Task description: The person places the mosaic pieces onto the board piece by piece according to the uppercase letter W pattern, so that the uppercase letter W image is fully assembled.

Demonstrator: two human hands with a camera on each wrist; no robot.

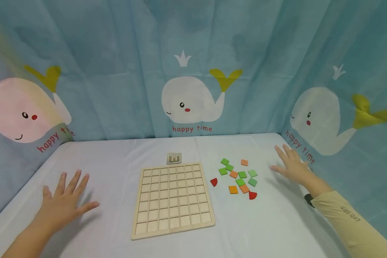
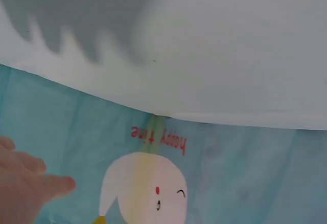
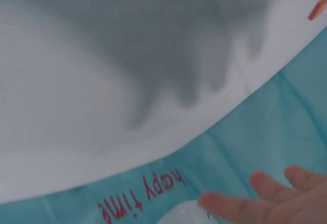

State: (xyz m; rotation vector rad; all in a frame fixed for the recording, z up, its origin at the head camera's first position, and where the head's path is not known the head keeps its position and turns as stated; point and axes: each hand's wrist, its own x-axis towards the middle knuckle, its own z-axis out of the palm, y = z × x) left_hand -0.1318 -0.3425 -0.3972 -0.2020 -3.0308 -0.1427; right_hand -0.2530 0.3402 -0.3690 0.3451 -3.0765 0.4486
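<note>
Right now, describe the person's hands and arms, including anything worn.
The left hand and right hand are bare. The right sleeve is pale yellow with dark lettering; something black shows beside its cuff. The left forearm is bare where visible.

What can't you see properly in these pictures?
Head view: the little card's pattern, too small.
Head view: what the black thing is, partly hidden by the right sleeve.
Left wrist view: the whole left hand, cut off by the edge.
Right wrist view: the orange piece's full shape, cut off by the right edge.
</note>
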